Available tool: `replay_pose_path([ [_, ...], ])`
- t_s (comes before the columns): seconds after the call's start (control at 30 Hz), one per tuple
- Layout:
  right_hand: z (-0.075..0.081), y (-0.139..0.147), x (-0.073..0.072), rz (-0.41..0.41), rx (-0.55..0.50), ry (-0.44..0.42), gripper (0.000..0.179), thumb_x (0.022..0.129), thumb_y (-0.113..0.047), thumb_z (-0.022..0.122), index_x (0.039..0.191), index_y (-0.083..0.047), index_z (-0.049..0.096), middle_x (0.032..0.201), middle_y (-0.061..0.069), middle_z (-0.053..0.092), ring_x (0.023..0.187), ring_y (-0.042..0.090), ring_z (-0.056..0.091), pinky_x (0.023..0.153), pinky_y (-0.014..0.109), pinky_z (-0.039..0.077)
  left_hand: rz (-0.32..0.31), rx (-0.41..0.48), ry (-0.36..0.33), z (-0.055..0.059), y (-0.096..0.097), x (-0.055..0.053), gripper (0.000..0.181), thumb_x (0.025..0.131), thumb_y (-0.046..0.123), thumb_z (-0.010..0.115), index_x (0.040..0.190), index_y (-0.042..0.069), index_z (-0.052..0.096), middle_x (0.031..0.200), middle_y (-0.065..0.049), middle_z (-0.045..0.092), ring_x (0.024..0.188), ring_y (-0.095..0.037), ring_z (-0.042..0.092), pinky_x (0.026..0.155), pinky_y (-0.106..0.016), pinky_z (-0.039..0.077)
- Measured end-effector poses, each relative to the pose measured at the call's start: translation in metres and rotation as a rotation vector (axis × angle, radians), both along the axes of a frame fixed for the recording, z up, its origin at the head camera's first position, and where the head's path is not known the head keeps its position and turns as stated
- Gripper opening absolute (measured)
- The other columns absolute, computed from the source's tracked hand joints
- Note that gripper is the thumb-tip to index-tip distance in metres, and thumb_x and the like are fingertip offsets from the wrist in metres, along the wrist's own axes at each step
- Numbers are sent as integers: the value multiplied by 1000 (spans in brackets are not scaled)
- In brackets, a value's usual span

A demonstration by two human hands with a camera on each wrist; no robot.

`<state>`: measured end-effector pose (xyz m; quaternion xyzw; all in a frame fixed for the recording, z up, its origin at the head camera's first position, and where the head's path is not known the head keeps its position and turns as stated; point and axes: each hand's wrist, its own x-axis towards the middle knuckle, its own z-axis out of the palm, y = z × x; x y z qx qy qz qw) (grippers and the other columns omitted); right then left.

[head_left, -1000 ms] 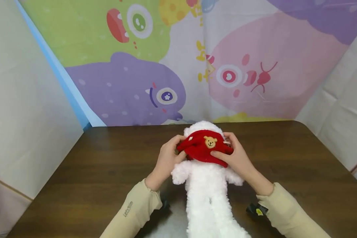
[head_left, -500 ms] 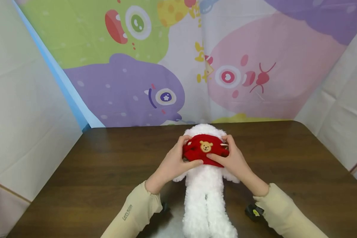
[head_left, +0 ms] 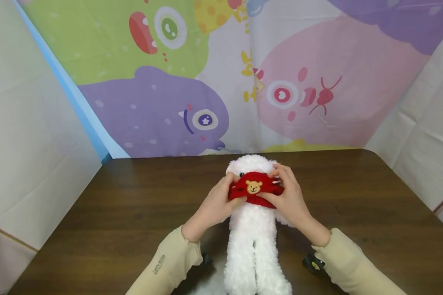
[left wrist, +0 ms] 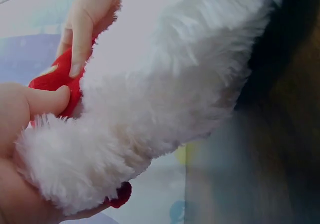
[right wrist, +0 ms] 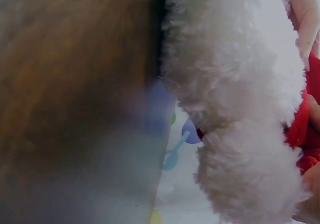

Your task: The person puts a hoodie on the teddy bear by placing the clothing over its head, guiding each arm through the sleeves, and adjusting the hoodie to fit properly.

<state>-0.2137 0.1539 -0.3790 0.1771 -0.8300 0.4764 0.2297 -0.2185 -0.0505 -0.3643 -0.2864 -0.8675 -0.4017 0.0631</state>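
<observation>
A white fluffy plush toy (head_left: 252, 233) lies lengthwise, its head toward the back edge. Across the lower part of its head sits a small red garment (head_left: 240, 191) with a tan bear-face patch (head_left: 254, 187). My left hand (head_left: 215, 203) grips the garment's left side, thumb in front. At the other side my right hand (head_left: 292, 201) pinches it, thumb near the patch. One dark eye (head_left: 241, 175) shows above the red edge. Plush arms (left wrist: 75, 159) (right wrist: 250, 174) fill much of both wrist views. The garment's back is hidden.
The toy is on a dark wooden table (head_left: 133, 217). Behind stands a cartoon-printed backdrop (head_left: 162, 106), with pale panels (head_left: 40, 123) at the sides. Black wrist gear (head_left: 313, 262) shows below the right sleeve.
Both hands bring the red garment lower on the plush toy's head, and an eye now shows above it. The toy's head and body have shifted slightly toward me and left.
</observation>
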Motion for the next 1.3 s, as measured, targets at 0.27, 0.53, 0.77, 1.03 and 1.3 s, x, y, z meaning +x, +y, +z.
replay_pose_path([
  [0.27,4,-1,0,-12,38,47,28,67,2,76,74,-6,50,119,15,52,118,26,46,74,33,53,-51,46,18,-2,-2,-5,20,82,-2,56,84,10,41,82,-1,49,76,-14,46,61,-24,40],
  [0.53,4,2,-2,41,25,5,30,67,5,75,65,-7,47,124,18,50,116,30,48,66,23,50,-111,117,-29,-6,-3,-6,20,81,-5,57,82,9,42,84,-5,49,78,-16,47,64,-24,42],
  [0.77,11,4,3,115,-8,-181,26,74,-15,75,84,-7,53,135,13,38,117,30,44,86,44,48,-124,257,-283,-6,-7,-6,20,85,11,59,101,12,47,104,-5,54,93,-17,51,80,-27,46],
  [1.03,15,-1,5,51,7,-152,25,74,-21,74,83,-8,54,133,12,41,107,27,50,76,35,51,-22,399,-371,5,2,0,17,87,20,60,92,7,52,92,-7,56,84,-16,53,74,-26,48],
  [1.3,12,-1,7,63,29,-104,20,73,-8,74,73,-11,54,132,15,43,94,25,56,68,30,50,-21,394,-372,8,3,6,17,82,3,62,78,1,46,82,-10,54,74,-14,50,65,-25,45],
])
